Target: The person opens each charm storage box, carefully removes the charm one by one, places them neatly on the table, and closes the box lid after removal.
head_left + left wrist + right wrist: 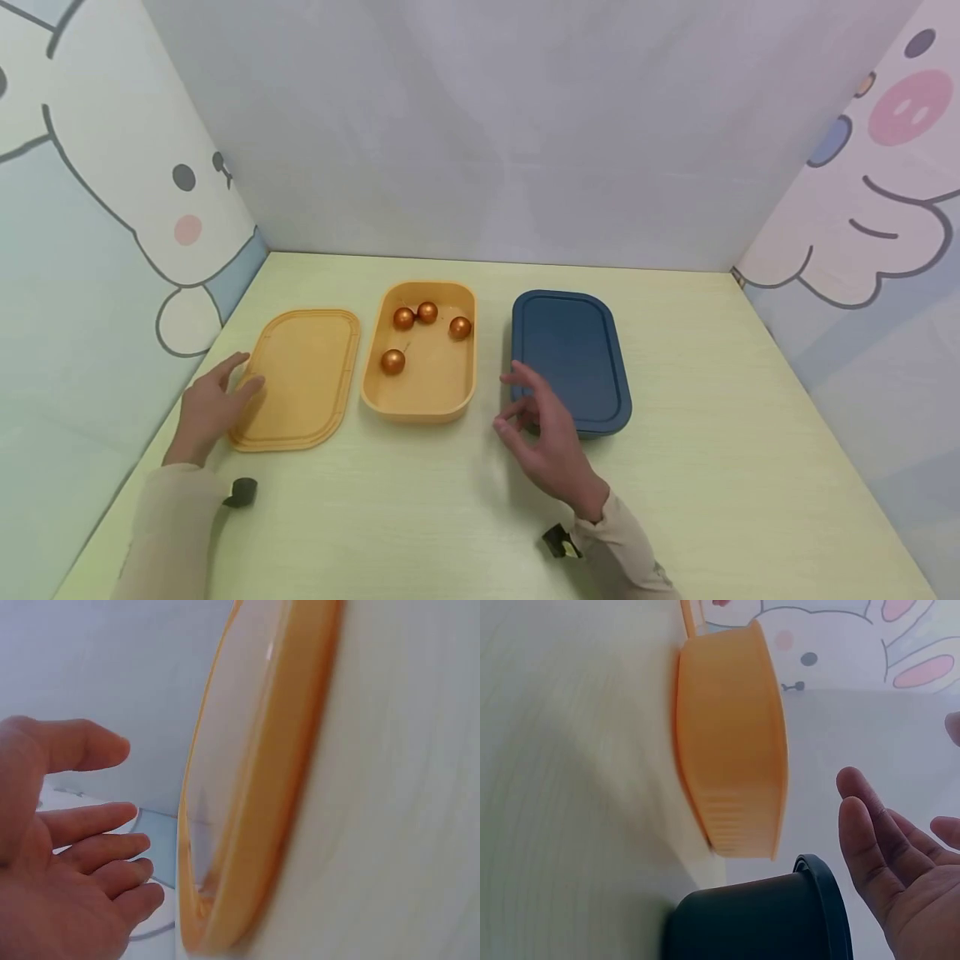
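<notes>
My left hand (210,408), fingers parted and holding nothing, is at the left edge of a flat yellow lid (303,379); whether it touches the lid I cannot tell. Right of that lid stands an uncovered yellow box (431,396). Inside it lie several shiny copper-coloured balls, one of them a front ball (392,361) with a thin strand at its top. My right hand (551,446), palm bare in the right wrist view, hovers by the near left corner of a dark blue box with its lid (572,358) on. The contents of the blue box are hidden.
All of this stands on a pale yellow-green table (720,433). A grey back wall (465,133) and two side panels with cartoon animals enclose it. Black wrist-camera pieces show beside both beige sleeves, the left sleeve (172,525) and the right sleeve (622,542).
</notes>
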{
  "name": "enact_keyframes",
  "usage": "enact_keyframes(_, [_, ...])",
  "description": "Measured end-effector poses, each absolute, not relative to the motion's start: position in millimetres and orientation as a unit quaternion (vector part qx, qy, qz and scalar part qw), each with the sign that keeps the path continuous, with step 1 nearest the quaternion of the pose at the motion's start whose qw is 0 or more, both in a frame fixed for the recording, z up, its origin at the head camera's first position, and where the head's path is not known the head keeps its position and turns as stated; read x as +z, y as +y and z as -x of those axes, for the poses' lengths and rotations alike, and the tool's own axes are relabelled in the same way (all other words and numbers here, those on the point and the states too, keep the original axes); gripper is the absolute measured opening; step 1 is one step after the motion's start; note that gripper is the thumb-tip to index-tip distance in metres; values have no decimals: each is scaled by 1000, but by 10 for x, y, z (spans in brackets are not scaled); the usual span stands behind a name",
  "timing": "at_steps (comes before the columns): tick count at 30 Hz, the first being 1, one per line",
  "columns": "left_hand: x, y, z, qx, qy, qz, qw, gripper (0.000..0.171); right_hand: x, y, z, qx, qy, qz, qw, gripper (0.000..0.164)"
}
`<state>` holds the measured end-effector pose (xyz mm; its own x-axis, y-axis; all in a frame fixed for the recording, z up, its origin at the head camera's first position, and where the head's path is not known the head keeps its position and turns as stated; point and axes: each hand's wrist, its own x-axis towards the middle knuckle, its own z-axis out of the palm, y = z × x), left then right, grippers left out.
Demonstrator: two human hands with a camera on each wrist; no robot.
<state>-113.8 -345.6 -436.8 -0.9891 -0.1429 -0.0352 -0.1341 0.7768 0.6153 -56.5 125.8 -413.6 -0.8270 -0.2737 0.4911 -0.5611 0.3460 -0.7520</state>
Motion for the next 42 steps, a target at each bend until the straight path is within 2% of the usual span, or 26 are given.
enact_keyframes(12, [-4103, -2990, 1037, -410, -905, -79, 82, 64, -4085, 1277, 588, 506, -815, -247, 138, 57])
enact_keyframes(26, [-3975, -2226, 886, -493, -856, 35, 151, 57, -4010, 1310, 587, 486, -829, -240, 136, 48])
enact_keyframes(42, [-4024, -1589, 711, -564, -792, 138, 185, 54, -4013, 1331, 616, 474, -835, -239, 147, 45])
